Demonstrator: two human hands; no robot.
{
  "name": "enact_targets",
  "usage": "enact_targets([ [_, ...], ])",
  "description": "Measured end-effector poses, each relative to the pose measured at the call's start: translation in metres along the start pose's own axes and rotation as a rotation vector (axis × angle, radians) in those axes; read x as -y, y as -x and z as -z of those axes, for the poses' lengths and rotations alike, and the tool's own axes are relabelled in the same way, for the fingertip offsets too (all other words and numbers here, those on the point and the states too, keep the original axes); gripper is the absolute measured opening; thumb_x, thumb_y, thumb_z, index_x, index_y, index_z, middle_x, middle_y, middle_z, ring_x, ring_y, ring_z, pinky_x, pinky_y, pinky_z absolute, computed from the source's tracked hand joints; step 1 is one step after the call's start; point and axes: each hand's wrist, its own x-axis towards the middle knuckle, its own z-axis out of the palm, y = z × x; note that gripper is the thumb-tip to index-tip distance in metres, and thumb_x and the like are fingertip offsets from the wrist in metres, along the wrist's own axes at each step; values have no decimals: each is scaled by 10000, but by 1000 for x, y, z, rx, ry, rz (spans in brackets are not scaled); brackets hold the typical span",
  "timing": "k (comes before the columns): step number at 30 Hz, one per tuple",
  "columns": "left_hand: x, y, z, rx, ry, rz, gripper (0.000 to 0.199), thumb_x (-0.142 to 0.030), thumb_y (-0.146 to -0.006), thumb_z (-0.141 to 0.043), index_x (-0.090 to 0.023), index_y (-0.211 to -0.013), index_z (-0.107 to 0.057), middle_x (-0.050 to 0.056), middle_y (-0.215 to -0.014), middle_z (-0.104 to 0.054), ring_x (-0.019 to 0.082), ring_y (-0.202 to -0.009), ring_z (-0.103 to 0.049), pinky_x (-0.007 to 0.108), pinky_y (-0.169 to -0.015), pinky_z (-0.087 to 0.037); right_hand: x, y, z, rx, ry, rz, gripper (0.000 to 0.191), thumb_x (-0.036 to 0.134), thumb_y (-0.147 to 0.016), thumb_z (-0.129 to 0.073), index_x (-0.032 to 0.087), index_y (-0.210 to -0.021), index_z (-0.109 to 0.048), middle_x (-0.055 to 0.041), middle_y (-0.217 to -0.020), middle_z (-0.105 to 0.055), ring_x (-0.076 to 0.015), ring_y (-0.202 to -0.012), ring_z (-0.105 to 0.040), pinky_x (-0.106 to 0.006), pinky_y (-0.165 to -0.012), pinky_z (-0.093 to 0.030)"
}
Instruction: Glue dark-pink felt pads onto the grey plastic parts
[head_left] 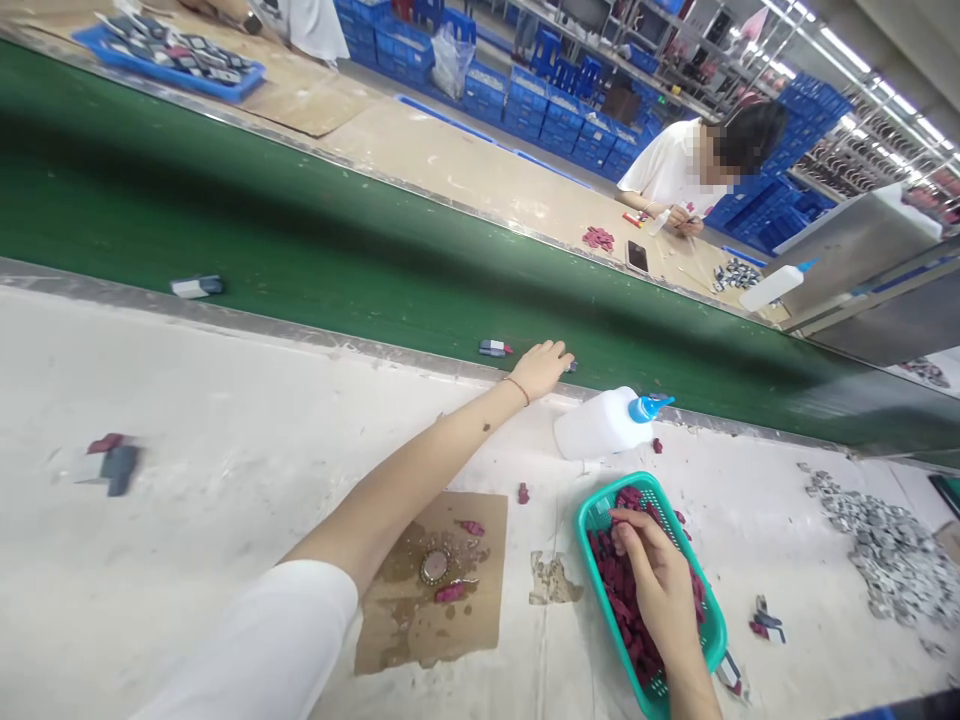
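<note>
My left hand [541, 370] reaches palm down onto the green conveyor belt [360, 270], its fingers bent over a small dark grey part [571, 367] that is mostly hidden. Just left of it on the belt lies a grey, white and red part [495, 348]. My right hand [661, 575] is inside a teal plastic basket [600, 610] heaped with dark red pieces [626, 615]. Its thumb and forefinger pinch together at a dark red piece [616, 517], largely covered by the fingertips. A white squeeze bottle [600, 425] with a blue nozzle lies between my hands.
A stained cardboard sheet [480, 620] holds a round cap [435, 567] and red pieces. Grey pieces [892, 550] are piled at right; a blurred assembled part [112, 463] is at left. Across the belt are a blue tray [240, 88] and a co-worker [675, 165].
</note>
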Motion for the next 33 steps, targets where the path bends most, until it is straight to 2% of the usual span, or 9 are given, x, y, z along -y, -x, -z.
enact_targets([
  [4,-7,6,2,-66,218,118,173,-13,-834,-473,-140,-817,-589,148,-1002,-622,286,-1078,-552,417,-990,-402,20,14,-9,-110,-207,-65,219,407,-835,-661,191,-850,-699,-24,-620,-684,-175,-535,-623,-267,-510,-512],
  [8,-11,40,17,-161,510,299,227,-112,-935,-339,-179,-813,-518,49,-802,-579,191,-810,-588,329,-812,-482,38,26,-34,-41,-215,20,177,342,-855,-662,193,-765,-693,-31,-657,-707,-169,-568,-647,-244,-518,-506],
  [11,-13,85,40,-178,749,438,270,-195,-962,-277,-196,-760,-456,-17,-637,-468,128,-536,-492,258,-587,-467,50,30,-62,122,-128,218,176,287,-929,-588,208,-816,-697,-22,-704,-710,-165,-630,-666,-240,-573,-525],
  [15,-18,156,78,-187,1027,554,328,-356,-968,-332,-198,-706,-451,-58,-580,-335,89,-426,-361,206,-442,-402,58,26,-101,300,-39,536,235,259,-1012,-451,208,-907,-655,-38,-758,-707,-176,-692,-682,-272,-645,-545],
  [18,-21,206,93,-285,1456,792,288,-363,-950,-484,-179,-729,-499,-47,-623,-408,57,-437,-367,155,-404,-378,58,21,-122,379,49,666,285,279,-1042,-379,212,-899,-616,-38,-736,-689,-182,-675,-672,-286,-634,-540],
  [21,-23,245,93,-402,1748,972,233,-360,-914,-621,-176,-792,-545,-25,-697,-523,43,-482,-467,118,-396,-382,56,17,-132,408,170,766,318,278,-1047,-353,223,-856,-601,-32,-691,-644,-193,-640,-635,-301,-615,-523],
  [24,-24,270,84,-414,1722,911,322,-452,-829,-730,-177,-829,-563,-12,-744,-591,44,-499,-517,125,-404,-386,53,14,-133,368,256,858,323,247,-1045,-346,221,-830,-586,-40,-684,-622,-207,-642,-613,-313,-616,-507],
  [28,-27,282,75,-303,1488,751,482,-607,-781,-712,-171,-925,-565,-5,-751,-615,60,-474,-484,192,-429,-354,53,16,-133,360,289,909,324,210,-1044,-340,212,-810,-564,-23,-648,-584,-188,-591,-570,-293,-570,-471],
  [33,-32,287,68,-267,1145,598,396,-541,-868,-646,-211,-992,-465,40,-944,-663,108,-630,-532,270,-609,-427,56,17,-138,336,291,943,328,203,-1045,-335,211,-807,-561,-20,-639,-575,-187,-587,-562,-291,-578,-467],
])
